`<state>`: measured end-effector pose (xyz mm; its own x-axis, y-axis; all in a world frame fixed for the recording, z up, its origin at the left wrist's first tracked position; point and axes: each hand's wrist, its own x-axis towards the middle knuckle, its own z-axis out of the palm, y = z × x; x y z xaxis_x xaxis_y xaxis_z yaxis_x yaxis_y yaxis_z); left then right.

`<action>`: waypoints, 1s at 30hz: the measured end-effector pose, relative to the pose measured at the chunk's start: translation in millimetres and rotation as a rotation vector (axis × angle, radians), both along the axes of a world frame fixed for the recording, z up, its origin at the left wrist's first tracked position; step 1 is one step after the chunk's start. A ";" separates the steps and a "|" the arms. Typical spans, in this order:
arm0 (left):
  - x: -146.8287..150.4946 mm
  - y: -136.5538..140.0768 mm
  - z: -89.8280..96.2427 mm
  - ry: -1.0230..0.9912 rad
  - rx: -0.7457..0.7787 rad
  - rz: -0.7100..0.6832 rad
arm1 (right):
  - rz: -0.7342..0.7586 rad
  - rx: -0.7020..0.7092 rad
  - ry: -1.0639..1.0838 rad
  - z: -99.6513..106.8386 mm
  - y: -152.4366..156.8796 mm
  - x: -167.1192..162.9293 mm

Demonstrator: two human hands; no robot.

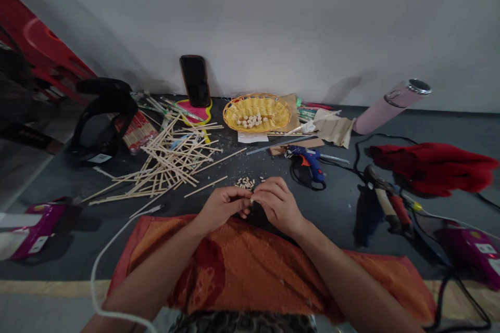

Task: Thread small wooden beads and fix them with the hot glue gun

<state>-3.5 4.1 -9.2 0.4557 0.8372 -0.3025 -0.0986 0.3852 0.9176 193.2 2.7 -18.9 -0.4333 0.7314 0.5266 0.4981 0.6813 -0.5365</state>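
My left hand [223, 207] and my right hand [282, 206] meet fingertip to fingertip above the front of the table. Pinched between them is a small pale wooden piece [252, 201], mostly covered by the fingers. Just beyond the fingertips lies a little pile of short cut stick pieces [245, 182]. To the left spreads a heap of thin wooden sticks [167, 158], with one loose stick [205, 186] close to my left hand. A yellow woven basket [230, 120] farther back holds several small pale clusters [252, 121].
A blue glue gun [310, 160] lies right of centre, with pliers [383, 197] and a red cloth [433, 166] beyond. A pink flask [385, 109] and a phone [195, 80] stand at the back. An orange towel [258, 265] covers the near edge. A white cable [102, 265] crosses front left.
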 end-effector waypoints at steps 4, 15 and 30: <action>-0.4 0.6 0.0 -0.008 0.012 -0.001 | 0.009 0.010 -0.008 -1.3 -0.1 0.2; 1.3 -2.7 -4.0 0.200 0.327 0.111 | -0.082 -0.351 0.210 4.4 -7.3 -6.8; -1.1 -2.2 -1.9 0.313 0.603 0.054 | -0.063 -0.496 0.224 1.3 -8.2 -10.4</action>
